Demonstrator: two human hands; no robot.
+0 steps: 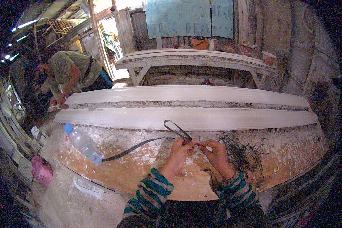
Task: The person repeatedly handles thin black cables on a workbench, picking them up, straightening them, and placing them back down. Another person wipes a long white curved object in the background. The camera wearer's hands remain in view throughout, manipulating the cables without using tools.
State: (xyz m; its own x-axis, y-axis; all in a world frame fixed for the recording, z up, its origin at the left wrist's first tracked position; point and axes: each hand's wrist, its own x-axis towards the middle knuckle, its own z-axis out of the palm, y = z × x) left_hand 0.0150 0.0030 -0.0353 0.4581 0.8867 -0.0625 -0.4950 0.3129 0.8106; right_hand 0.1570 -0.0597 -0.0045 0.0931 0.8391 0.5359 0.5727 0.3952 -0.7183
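A flat, black strap (135,147) bends into a loop over the near middle of a long, brown wooden table (136,175). The left hand (181,151) pinches it. The right hand (216,152) has thumb and finger pressed together just beside; what they pinch is too small to tell. A messy tangle of thin black threads (245,154) lies right. Left, the strap reaches a clear plastic bottle with a blue cap (83,142), lying down; I can't tell what's inside. Brown wood stretches from the hands left toward the near edge. Two long white strips (186,118) line the far side. A pink bucket (41,171) sits low on the left; its inside is unclear.
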